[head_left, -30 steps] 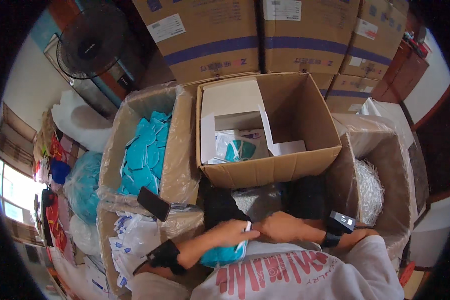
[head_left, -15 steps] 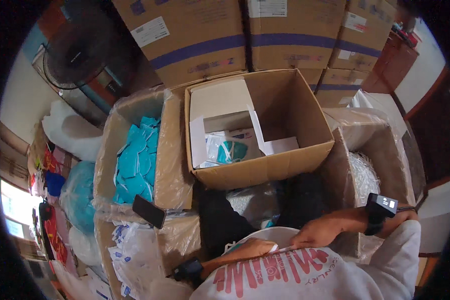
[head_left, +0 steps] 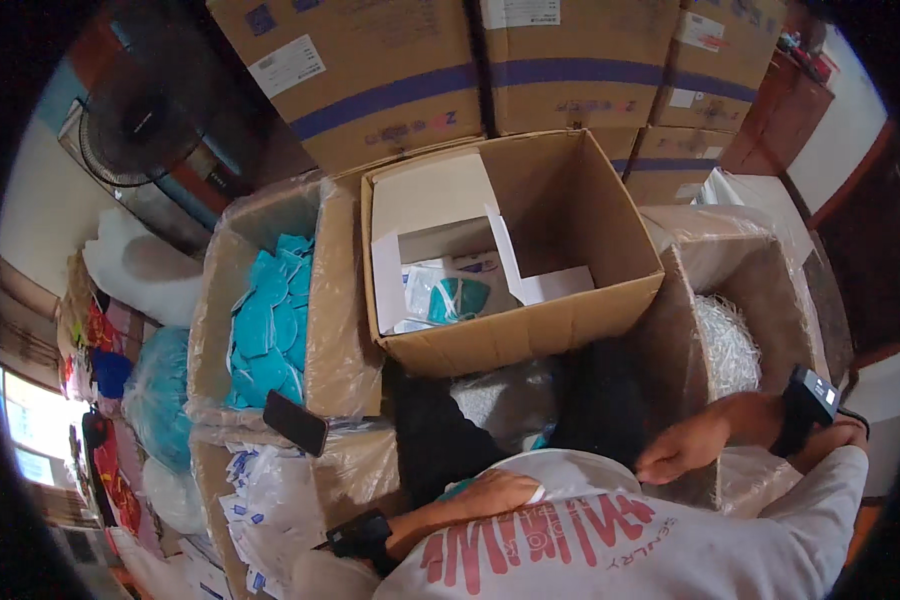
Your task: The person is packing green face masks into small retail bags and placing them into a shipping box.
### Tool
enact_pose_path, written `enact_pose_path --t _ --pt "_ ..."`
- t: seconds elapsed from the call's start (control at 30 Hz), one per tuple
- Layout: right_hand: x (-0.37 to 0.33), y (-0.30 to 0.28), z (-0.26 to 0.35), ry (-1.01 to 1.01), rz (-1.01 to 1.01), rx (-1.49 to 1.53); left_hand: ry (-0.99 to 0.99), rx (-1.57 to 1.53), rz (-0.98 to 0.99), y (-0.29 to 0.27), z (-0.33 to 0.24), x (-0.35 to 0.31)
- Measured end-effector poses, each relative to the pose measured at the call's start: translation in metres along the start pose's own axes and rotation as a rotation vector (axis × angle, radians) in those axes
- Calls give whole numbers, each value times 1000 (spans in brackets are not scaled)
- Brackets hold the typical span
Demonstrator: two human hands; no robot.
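Observation:
My left hand [head_left: 500,491] rests low against my shirt, fingers closed over a teal face mask [head_left: 457,489]; only the mask's edge shows beside the hand. A small white bit [head_left: 538,493] sticks out at the fingertips. Apart from it, to the right, is my right hand [head_left: 682,448], its fingers curled together in a pinch; whatever they hold, if anything, is hidden. Ahead stands a large cardboard box [head_left: 515,345], with an open white carton [head_left: 435,195] inside it. Another teal mask [head_left: 458,300] with white straps lies in that carton on white packets [head_left: 423,285].
Left, a plastic-lined box [head_left: 345,300] holds many teal masks [head_left: 270,330]. A phone [head_left: 295,423] lies across its near edge, above a box of white packets [head_left: 260,500]. White straps [head_left: 725,345] fill a right-hand box. Stacked cartons [head_left: 580,70] and a fan [head_left: 135,125] stand behind.
My right hand has moved right, away from my left hand, which it was meeting at my lap. My left hand has shifted slightly left. The view has moved a little.

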State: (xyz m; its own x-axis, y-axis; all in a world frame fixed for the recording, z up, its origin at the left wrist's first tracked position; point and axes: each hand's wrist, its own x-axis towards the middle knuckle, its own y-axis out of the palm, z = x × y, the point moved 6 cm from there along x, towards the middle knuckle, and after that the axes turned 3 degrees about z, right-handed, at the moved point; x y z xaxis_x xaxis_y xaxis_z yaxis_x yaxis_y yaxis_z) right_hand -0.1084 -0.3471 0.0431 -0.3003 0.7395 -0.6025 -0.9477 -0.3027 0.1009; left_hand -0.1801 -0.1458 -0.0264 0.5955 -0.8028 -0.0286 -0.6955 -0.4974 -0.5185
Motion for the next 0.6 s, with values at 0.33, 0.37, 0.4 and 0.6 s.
enact_pose_path --t 0.33,0.37,0.4,0.6 --pt "-32 -89 -14 -280 -811 767 -367 -1107 -904 -143 63 -12" --pt "-17 -102 -13 -367 -847 834 -331 -1229 -1063 -158 54 -6" --pt "-2 -115 -10 -456 -885 902 -188 -1322 -896 -169 53 0" --pt "88 -152 45 -629 -868 656 251 -1603 -794 -212 3 33"
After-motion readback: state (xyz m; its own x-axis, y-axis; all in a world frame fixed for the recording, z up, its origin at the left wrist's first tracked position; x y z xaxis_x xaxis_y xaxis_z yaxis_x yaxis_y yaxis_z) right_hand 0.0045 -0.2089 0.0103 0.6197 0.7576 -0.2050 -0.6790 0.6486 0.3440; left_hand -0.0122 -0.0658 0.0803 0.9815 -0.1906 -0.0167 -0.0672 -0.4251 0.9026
